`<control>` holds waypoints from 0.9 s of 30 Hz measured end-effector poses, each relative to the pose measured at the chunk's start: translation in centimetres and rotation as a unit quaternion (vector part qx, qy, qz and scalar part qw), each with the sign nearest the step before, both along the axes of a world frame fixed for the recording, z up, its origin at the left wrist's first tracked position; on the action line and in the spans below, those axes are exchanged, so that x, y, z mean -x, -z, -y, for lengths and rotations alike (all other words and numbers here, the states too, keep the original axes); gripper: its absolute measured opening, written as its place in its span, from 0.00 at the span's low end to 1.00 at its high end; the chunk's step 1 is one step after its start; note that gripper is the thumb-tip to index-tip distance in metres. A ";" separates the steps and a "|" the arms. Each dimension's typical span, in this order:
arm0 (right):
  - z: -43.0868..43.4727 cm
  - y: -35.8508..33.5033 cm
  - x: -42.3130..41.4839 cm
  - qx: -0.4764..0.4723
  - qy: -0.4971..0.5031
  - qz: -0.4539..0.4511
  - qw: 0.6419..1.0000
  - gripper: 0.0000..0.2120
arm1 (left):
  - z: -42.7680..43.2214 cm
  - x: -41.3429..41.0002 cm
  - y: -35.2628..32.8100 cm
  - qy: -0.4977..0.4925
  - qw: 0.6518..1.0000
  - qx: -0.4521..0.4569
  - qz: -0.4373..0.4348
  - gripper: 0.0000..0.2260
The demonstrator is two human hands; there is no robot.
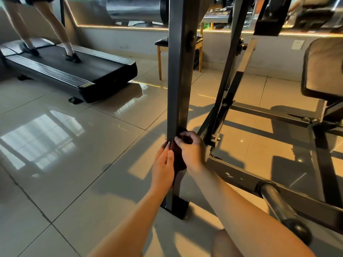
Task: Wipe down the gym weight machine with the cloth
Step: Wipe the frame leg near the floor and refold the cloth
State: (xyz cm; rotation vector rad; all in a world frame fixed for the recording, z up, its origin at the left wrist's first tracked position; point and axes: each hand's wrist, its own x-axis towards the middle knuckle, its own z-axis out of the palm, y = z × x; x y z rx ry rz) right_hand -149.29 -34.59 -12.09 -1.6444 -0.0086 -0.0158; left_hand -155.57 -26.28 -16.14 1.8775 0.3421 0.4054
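Cloth (177,158), dark red, wrapped round the lower stretch of the upright post (176,86) of the weight machine (241,175), just above the post's foot on the floor (74,164). Right hand (192,152) curled round the cloth, gripping it. Left hand (163,168) flat, fingers straight, pressing the cloth against the post's left face. Toward the floor's far left corner, one treadmill (78,71), two legs (55,28) on its belt. One wooden stool (161,43) at the far edge, half hidden behind the post. One padded seat (323,71) at right. One roller bar (274,197) just beside the right forearm.
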 end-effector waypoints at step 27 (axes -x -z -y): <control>2.7 10.4 3.2 -0.085 -0.003 -0.139 0.987 0.14 | 2.3 2.3 7.2 0.064 0.996 0.030 -0.056 0.19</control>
